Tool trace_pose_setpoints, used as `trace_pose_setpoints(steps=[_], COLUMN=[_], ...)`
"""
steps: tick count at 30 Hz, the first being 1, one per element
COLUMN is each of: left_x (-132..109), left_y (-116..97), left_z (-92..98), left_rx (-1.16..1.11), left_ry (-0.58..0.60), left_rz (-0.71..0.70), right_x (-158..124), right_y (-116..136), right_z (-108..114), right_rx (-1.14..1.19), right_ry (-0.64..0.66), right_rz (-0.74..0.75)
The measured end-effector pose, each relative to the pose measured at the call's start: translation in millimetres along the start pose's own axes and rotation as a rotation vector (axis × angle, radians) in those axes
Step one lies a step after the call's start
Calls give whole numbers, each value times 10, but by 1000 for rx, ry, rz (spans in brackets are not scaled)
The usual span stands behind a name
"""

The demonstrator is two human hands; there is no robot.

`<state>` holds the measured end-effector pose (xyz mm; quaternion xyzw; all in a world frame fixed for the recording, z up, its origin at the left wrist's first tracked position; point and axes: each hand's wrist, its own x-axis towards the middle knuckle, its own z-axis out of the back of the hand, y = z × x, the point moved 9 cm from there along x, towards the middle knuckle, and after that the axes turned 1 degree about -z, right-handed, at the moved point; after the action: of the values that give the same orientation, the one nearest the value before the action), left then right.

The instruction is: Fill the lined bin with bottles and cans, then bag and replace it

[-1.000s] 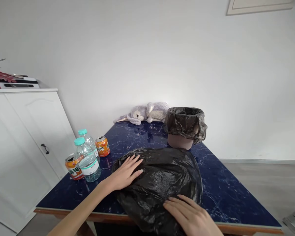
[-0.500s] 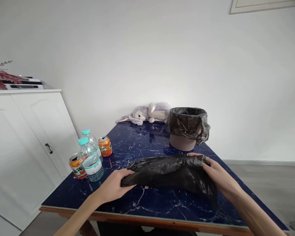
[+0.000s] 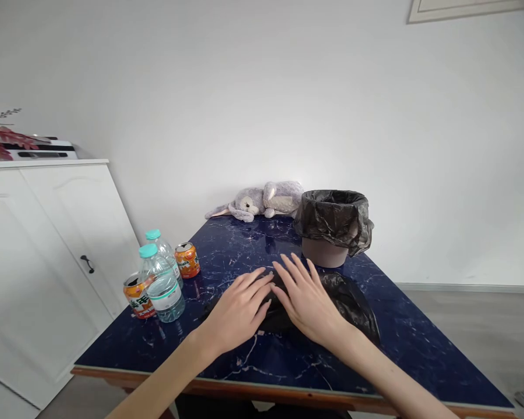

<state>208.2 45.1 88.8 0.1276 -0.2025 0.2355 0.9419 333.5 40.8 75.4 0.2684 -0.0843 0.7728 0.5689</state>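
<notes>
A black plastic bag (image 3: 353, 305) lies crumpled and flattened on the dark blue marbled table (image 3: 288, 364). Over its middle are both hands, side by side with fingertips close together. My left hand (image 3: 242, 305) is palm down, fingers stretched out, at the bag's left part. Palm down too, my right hand (image 3: 305, 299) has its fingers spread and pointing away from me. Neither hand grips the bag; whether the palms press on it or hover just above, I cannot tell. Much of the bag is hidden beneath the hands.
Behind the bag, to the right, stands a bin (image 3: 325, 254) lined with a black bag (image 3: 332, 224). At left are two clear bottles with teal caps (image 3: 166, 297) and two orange cans (image 3: 187, 262). A grey plush rabbit (image 3: 255, 201) lies against the wall; a white cabinet (image 3: 65, 233) stands left.
Both hands have let go of the black bag's ends and come together over its middle with fingers stretched. The bag now lies lower and flatter on the table.
</notes>
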Motion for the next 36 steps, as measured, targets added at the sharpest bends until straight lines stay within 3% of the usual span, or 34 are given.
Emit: trace_pose_setpoints(steps=[2,4,8,15,20,23,25,30,32,36], left_x=[-55,-200,-555,-942,-1200,-1262,-1227,-929,-817,-747], left_y=[114,328,700,793,873,770,598,2,-162,-195], left_z=[-309,-585,-834,-611,-346,-164,-52,129,221,407], left_rx=[-37,-94,-182,-185,-34,-10,-37,-197,-248,-357], left_ry=[128,213,296,274,101,2,-27,80,97,22], left_rz=[-2,51,169,215,409,467,461,310,227,157], right_x=[18,-24,-150,-316,-377,-384,-409,-771,-853,-921], right_y=[-181,-330,-591,-1102,-1228,-998,-593,888,1071,1038], right_z=[-504,-802,-990,-899,-812,-646,-478,-372,-443,-628], right_rx=[-6,12,65,87,79,34,22,107,45,43], right_ry=[233,339,411,409,373,303,212,83,-45,-270], right_rz=[-81,-120,-135,-108,-74,-128,-89,550,567,442])
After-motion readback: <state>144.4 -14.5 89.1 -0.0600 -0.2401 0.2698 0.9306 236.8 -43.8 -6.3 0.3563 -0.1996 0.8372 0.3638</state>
